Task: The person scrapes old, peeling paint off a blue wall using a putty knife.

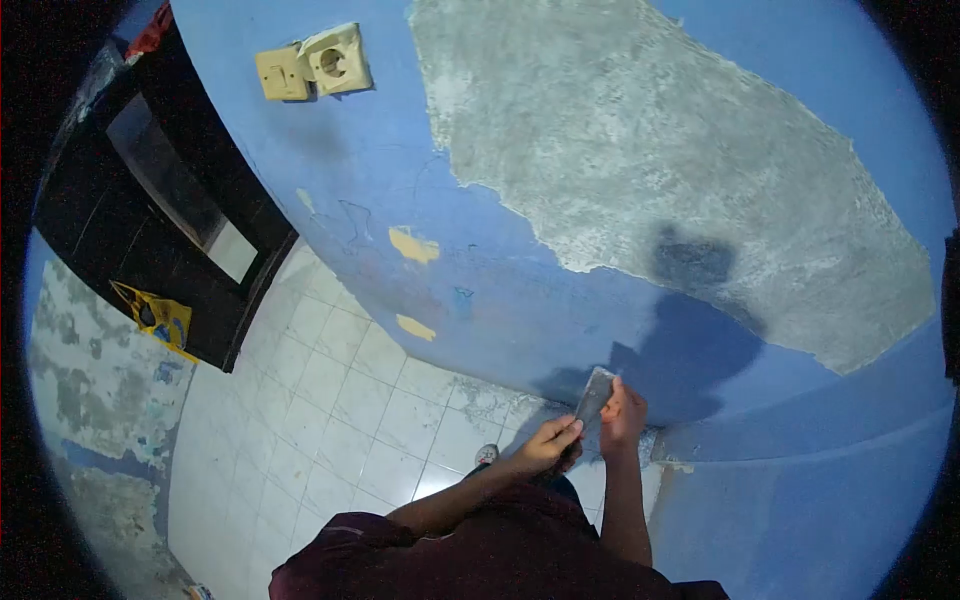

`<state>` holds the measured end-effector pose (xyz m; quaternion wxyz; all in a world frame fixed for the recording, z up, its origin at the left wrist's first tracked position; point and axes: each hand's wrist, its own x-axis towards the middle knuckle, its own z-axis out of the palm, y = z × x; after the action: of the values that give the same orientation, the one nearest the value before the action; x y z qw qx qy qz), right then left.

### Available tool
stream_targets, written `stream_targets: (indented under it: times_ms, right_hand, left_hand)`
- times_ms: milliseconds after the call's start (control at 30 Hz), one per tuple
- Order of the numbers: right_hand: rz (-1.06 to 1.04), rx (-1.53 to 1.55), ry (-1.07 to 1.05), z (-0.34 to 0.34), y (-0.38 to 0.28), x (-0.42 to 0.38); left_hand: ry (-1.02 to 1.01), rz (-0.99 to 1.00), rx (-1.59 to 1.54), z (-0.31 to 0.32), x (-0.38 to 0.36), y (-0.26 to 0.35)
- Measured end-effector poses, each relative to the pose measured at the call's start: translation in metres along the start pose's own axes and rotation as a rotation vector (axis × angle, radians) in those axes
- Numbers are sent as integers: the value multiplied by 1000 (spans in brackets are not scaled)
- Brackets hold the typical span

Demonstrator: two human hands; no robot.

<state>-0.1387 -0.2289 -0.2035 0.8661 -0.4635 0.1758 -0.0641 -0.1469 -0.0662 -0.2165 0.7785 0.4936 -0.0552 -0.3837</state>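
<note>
A flat grey blade-like tool (594,394) is held between both hands in front of the body, tilted up to the right. My left hand (553,443) grips its lower end, thumb on top. At its upper right side my right hand (624,408) has its fingers closed against the edge. Beyond the hands rises a blue wall (500,300) with a large bare grey plaster patch (640,150). The tool does not visibly touch the wall.
A switch (283,74) and a socket (337,62) sit on the wall at the upper left. A dark door (150,210) stands at the left, with a yellow bag (165,318) by it. White floor tiles (350,400) lie below.
</note>
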Motion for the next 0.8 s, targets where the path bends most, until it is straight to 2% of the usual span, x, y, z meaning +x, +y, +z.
stream_targets:
  times_ms: [67,100,167,233,267,300,400,567,733,800]
  right_hand:
    - [-202,26,208,39,-18,-4]
    - [-201,14,202,46,-18,1]
    - [-306,-233,281,56,-19,11]
    - [-472,-700,177,82,-43,18]
    - [-572,-791,79,92,-50,28]
    - [-718,-839,29,120,-64,32]
    - [-774,-909,-142,166,-95,59]
    - [-815,-1207,-290,224,-128,87]
    - [-825,-1388,-338,236,-136,109]
    - [-862,-1438,-344,239,-132,113]
  left_hand:
    - [-72,102,74,-2,-4,9]
    - [-69,109,63,-4,-3,12]
    - [-64,200,17,-5,1,22]
    - [-41,139,-114,7,3,53]
    - [-29,74,-224,12,5,71]
    - [20,154,-261,20,13,84]
    - [123,326,-393,33,34,129]
    - [117,470,-613,32,55,182]
    - [107,573,-690,33,63,197]
    - [5,535,-767,31,64,195]
